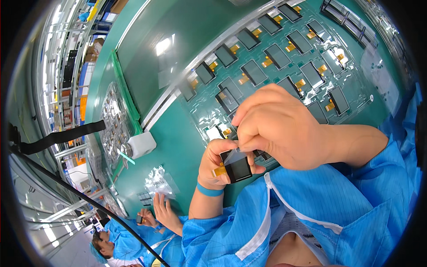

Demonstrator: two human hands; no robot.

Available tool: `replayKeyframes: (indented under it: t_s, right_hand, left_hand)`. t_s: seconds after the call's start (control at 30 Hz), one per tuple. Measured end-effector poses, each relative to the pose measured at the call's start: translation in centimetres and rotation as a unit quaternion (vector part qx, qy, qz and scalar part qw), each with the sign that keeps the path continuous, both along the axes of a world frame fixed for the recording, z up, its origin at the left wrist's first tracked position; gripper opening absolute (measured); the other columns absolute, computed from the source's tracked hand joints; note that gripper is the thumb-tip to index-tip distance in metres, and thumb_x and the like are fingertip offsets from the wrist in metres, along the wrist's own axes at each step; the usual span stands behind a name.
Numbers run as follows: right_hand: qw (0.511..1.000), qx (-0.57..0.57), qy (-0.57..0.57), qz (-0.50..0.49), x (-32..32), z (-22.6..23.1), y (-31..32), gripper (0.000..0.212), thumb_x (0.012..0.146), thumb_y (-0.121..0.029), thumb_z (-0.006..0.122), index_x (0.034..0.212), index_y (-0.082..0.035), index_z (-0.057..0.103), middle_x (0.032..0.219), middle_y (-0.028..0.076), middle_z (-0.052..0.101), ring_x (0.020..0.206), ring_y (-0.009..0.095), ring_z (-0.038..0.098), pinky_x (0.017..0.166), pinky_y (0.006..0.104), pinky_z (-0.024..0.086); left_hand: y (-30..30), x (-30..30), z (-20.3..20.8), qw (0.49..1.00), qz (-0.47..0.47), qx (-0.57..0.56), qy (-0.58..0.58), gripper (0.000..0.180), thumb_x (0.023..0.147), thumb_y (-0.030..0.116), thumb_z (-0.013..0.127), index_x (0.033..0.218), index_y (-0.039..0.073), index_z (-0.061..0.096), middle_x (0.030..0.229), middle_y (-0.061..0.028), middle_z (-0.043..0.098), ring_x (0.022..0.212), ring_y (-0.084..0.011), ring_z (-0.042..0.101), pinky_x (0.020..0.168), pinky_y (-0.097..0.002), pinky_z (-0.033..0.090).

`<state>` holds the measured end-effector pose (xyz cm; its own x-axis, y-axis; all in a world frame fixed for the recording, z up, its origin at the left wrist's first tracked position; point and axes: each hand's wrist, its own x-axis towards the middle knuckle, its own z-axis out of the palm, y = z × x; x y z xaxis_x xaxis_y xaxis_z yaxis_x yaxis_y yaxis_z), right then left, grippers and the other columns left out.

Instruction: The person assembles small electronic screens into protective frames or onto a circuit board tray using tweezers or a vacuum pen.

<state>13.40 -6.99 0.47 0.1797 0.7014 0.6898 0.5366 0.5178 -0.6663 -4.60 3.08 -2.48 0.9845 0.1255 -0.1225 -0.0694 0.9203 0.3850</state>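
My left hand [208, 165] holds a small display panel [239, 168] by its edges, its dark screen facing up. A gold ribbon cable [219, 171] sticks out from the panel's left side. Over the panel, my right hand [284, 129] is closed in a pinch at the top edge. A pale, see-through film [231, 155] covers the upper corner of the screen and runs up to the right fingertips. Part of the grip is hidden behind the fingers. Around my left wrist is a blue band [210, 190].
Clear trays [262, 95] with rows of similar panels lie beyond my hands on the green table [173, 129]. A white bottle [142, 145] stands to the left, near a clear plastic bag [159, 181]. A co-worker's hand [167, 213] rests on the table at lower left.
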Motion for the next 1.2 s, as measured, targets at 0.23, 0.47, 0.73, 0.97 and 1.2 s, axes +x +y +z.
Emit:
replayKeyframes:
  t_s: [0.23, 0.47, 0.73, 0.97, 1.2]
  right_hand:
    - [0.995, -0.077, 0.055, 0.029, 0.7, 0.2, 0.1, 0.007, 0.076, -0.008, 0.062, 0.077, -0.007, 0.055, 0.077, 0.005, 0.058, 0.084, 0.024, 0.058, 0.072, 0.0336, 0.042]
    - [0.993, -0.085, 0.082, 0.026, 0.6, 0.3, 0.1, 0.007, 0.076, -0.007, 0.062, 0.078, -0.006, 0.056, 0.081, 0.008, 0.058, 0.082, 0.025, 0.057, 0.073, 0.0333, 0.042]
    - [0.990, -0.087, 0.107, 0.031, 0.6, 0.3, 0.1, 0.006, 0.077, -0.005, 0.061, 0.077, -0.005, 0.055, 0.081, 0.007, 0.058, 0.081, 0.024, 0.057, 0.073, 0.0332, 0.043]
    - [0.985, -0.123, 0.112, 0.041, 0.9, 0.6, 0.1, 0.002, 0.079, -0.003, 0.058, 0.079, -0.004, 0.056, 0.078, 0.005, 0.059, 0.078, 0.020, 0.057, 0.071, 0.0309, 0.042]
    - [0.976, -0.135, 0.155, 0.069, 1.0, 0.6, 0.0, 0.003, 0.084, -0.004, 0.054, 0.086, -0.002, 0.054, 0.073, 0.005, 0.061, 0.070, 0.016, 0.059, 0.067, 0.0269, 0.044]
  left_hand:
    - [-0.1, 0.4, -0.1, 1.000, -0.005, 0.004, -0.015, 0.060, 0.061, 0.000, 0.074, 0.117, 0.006, 0.053, 0.094, -0.0265, 0.054, 0.090, -0.0361, 0.058, 0.081, -0.0576, 0.046]
    - [-0.1, 0.1, -0.5, 0.999, -0.022, 0.019, -0.034, 0.056, 0.063, 0.004, 0.074, 0.115, 0.003, 0.054, 0.092, -0.0270, 0.053, 0.083, -0.0357, 0.060, 0.081, -0.0554, 0.047]
    - [-0.1, -0.1, -0.9, 0.997, -0.028, 0.047, -0.048, 0.055, 0.064, 0.004, 0.073, 0.116, 0.007, 0.054, 0.091, -0.0267, 0.052, 0.083, -0.0356, 0.059, 0.080, -0.0552, 0.048]
    - [-0.3, -0.2, -0.4, 1.000, -0.016, 0.021, -0.009, 0.057, 0.064, 0.009, 0.076, 0.116, 0.008, 0.054, 0.090, -0.0257, 0.053, 0.080, -0.0350, 0.061, 0.078, -0.0542, 0.050]
    - [0.2, -0.7, -1.0, 0.997, -0.035, 0.067, -0.011, 0.059, 0.064, 0.011, 0.077, 0.117, 0.007, 0.053, 0.092, -0.0257, 0.053, 0.082, -0.0342, 0.061, 0.078, -0.0529, 0.050]
